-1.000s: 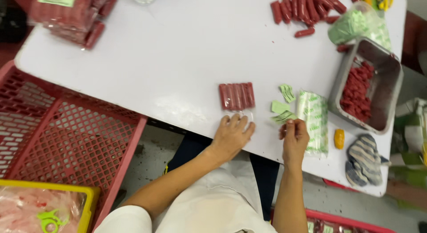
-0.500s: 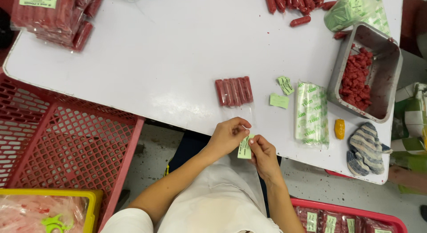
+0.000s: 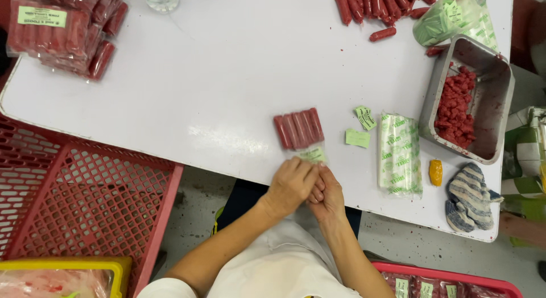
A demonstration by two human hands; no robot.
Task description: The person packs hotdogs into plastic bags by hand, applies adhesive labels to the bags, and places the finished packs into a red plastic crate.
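Observation:
A clear packet of several red sausages (image 3: 298, 129) lies on the white table (image 3: 216, 81) near its front edge. Just below the packet, my left hand (image 3: 291, 184) and my right hand (image 3: 327, 194) are pressed together, fingers on a small green label (image 3: 311, 155) at the packet's open end. Loose green labels (image 3: 358, 138) lie to the right, beside a stack of clear printed bags (image 3: 400, 154).
A metal tray (image 3: 489, 76) of red sausage pieces stands at right, loose sausages (image 3: 378, 5) behind it. Packed sausages (image 3: 62, 27) sit far left. A striped cloth (image 3: 469, 195) and orange object (image 3: 435, 171) lie at right. Red crates (image 3: 74, 201) stand below the table.
My right hand left the loose labels on the table and joined the left at the front edge. Both hands now press a label at the sausage packet's near end.

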